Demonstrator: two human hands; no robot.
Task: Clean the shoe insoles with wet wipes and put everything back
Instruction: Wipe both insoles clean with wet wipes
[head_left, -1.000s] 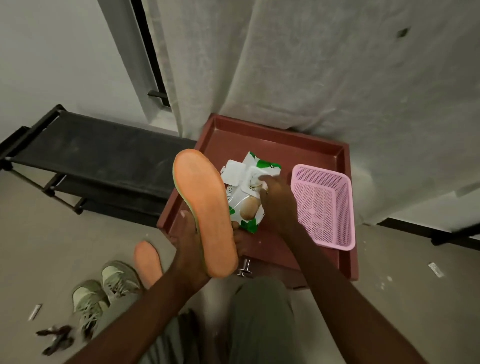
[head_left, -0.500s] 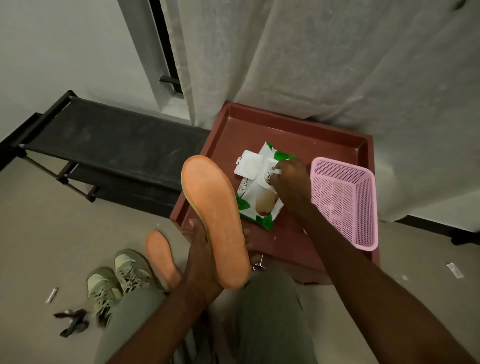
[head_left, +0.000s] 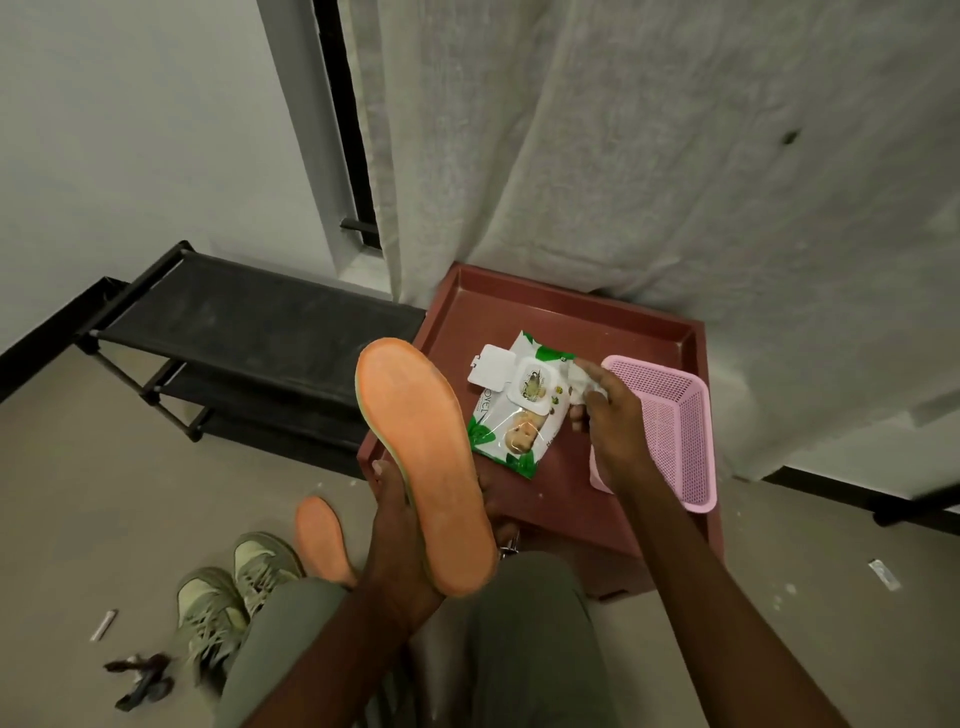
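My left hand (head_left: 395, 525) grips an orange insole (head_left: 421, 457) by its heel end, holding it up over the near left corner of the red tray (head_left: 524, 312). A white-and-green wet wipe pack (head_left: 514, 410) lies on the tray with its lid flipped open. My right hand (head_left: 613, 426) is just right of the pack and pinches a white wet wipe (head_left: 584, 382) that is clear of the pack's opening. A second orange insole (head_left: 322, 540) lies on the floor beside a pair of green sneakers (head_left: 228, 592).
A pink plastic basket (head_left: 675, 415) stands on the tray's right side. A black shoe rack (head_left: 249, 353) is at the left against the wall. A white curtain (head_left: 623, 156) hangs behind the tray. Small scraps (head_left: 137, 675) lie on the floor at lower left.
My right hand has drawn a wipe out of the pack and moved right, toward the pink basket. The left hand still holds the insole up.
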